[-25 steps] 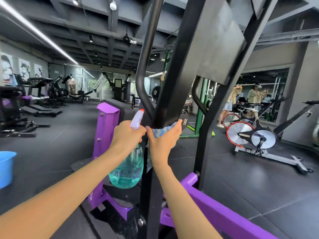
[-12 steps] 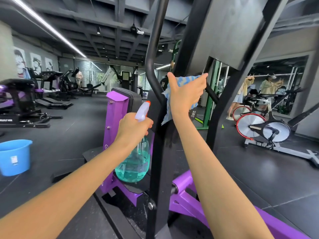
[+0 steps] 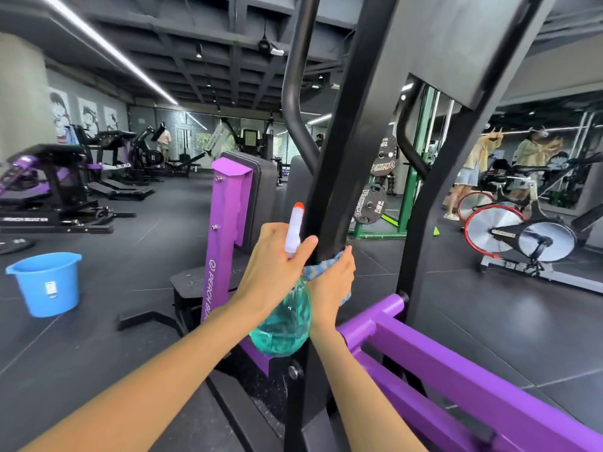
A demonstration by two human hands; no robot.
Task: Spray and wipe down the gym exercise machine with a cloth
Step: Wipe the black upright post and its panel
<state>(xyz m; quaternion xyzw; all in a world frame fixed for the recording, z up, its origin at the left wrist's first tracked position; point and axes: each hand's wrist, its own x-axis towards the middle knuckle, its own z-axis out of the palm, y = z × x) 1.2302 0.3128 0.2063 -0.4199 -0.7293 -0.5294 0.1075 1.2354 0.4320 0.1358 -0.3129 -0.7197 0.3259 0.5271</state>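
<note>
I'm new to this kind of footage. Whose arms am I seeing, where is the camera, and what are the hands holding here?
The camera is worn on a person's head, so you look down along their own bare arms in a gym. The left hand grips a spray bottle of teal liquid. The right hand holds a blue cloth against the black upright bar of a purple-framed exercise machine. A blue bucket stands on the floor to the left.
</note>
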